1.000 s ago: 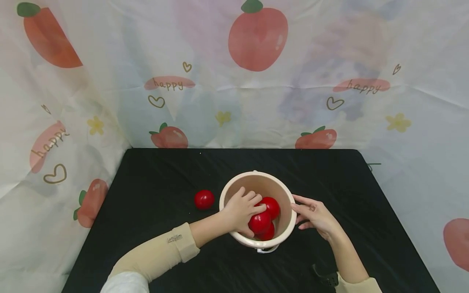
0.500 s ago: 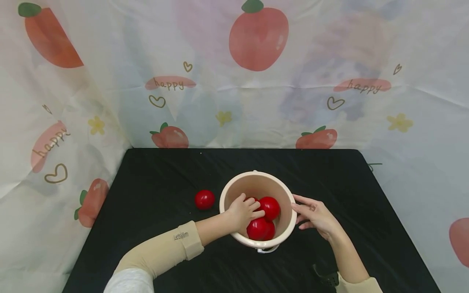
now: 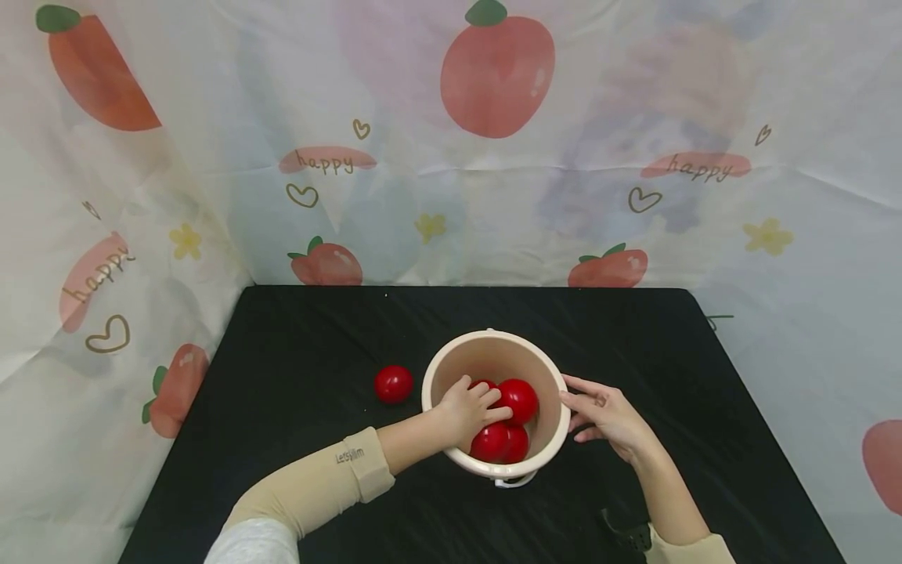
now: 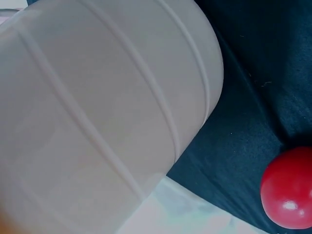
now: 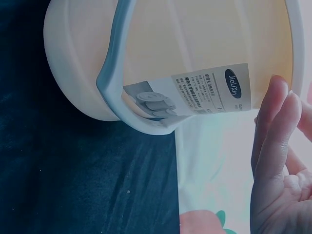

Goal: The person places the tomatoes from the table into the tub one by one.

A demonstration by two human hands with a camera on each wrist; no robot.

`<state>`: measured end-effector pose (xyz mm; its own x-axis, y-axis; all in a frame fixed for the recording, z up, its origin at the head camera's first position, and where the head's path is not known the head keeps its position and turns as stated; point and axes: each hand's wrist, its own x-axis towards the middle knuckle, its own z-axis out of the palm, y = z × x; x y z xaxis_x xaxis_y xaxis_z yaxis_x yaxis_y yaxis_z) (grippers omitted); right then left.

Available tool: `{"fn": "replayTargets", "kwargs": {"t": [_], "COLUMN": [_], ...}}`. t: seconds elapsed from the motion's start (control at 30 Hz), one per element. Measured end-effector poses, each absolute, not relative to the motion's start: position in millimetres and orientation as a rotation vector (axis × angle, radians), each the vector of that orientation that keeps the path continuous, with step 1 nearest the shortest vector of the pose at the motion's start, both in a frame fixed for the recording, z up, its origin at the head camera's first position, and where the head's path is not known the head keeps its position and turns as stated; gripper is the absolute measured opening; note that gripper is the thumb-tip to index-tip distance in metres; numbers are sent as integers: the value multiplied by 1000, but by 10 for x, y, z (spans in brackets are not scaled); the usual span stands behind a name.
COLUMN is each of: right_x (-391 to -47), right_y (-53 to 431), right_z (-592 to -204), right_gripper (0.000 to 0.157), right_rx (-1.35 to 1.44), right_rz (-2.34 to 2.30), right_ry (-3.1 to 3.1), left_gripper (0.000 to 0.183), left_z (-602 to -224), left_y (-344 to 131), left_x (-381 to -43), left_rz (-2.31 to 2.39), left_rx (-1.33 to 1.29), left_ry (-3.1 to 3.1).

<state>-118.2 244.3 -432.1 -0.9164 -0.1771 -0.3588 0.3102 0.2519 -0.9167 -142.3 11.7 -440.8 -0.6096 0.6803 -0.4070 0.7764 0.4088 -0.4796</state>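
A cream bucket (image 3: 451,345) stands upright on the black-covered table with several glossy red balls (image 3: 519,401) inside. My left hand (image 3: 468,415) reaches in over its left rim, fingers spread among the balls; palm and thumb are hidden, and I cannot tell whether it grips one. At the opposite side, my right hand (image 3: 609,415) touches the bucket's rim with nearly straight fingers. The right wrist view shows its fingertips (image 5: 291,105) against the outer wall close to the rim. Another red ball (image 3: 393,385) lies on the table left of the bucket.
The bucket's handle (image 3: 516,481) hangs down at the near side; a printed label (image 5: 209,90) is stuck on the wall beside it. Behind the black table (image 3: 317,337) and at both sides hangs a patterned white cloth (image 3: 395,102).
My left hand has sunk lower among the balls, and its thumb has gone out of sight. The front balls have shifted left and apart. The right hand and bucket stay put.
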Motion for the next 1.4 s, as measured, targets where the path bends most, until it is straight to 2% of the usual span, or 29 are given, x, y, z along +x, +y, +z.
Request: {"fn": "replayTargets", "kwargs": {"t": [0.43, 0.7, 0.8, 0.9, 1.1, 1.4], "right_x": [-1174, -1172, -1172, -1174, -1174, -1180], "right_y": [2446, 2441, 2438, 2435, 2433, 2440], "right_z": [-4330, -4321, -4318, -4324, -4341, -4338], "right_gripper": [61, 61, 61, 61, 61, 61], "right_rx": [121, 132, 125, 126, 129, 132], "right_rz": [-1705, -1709, -1712, -1711, -1701, -1699], "right_ry": [2158, 2150, 2148, 2149, 2154, 2161], "left_gripper": [90, 55, 50, 51, 50, 65], "left_z": [-4104, -3960, -4028, -4158, -4556, -5133], "left_y": [-127, -488, -653, -826, -1107, -1298], "left_x": [-1590, -1825, -1891, -1932, -1934, -1822], "left_rz": [-447, -65, 84, 173, 296, 285], "left_rx": [1467, 1533, 1410, 1168, 770, 479], "left_ry": [2784, 3133, 3282, 3389, 3456, 3309]}}
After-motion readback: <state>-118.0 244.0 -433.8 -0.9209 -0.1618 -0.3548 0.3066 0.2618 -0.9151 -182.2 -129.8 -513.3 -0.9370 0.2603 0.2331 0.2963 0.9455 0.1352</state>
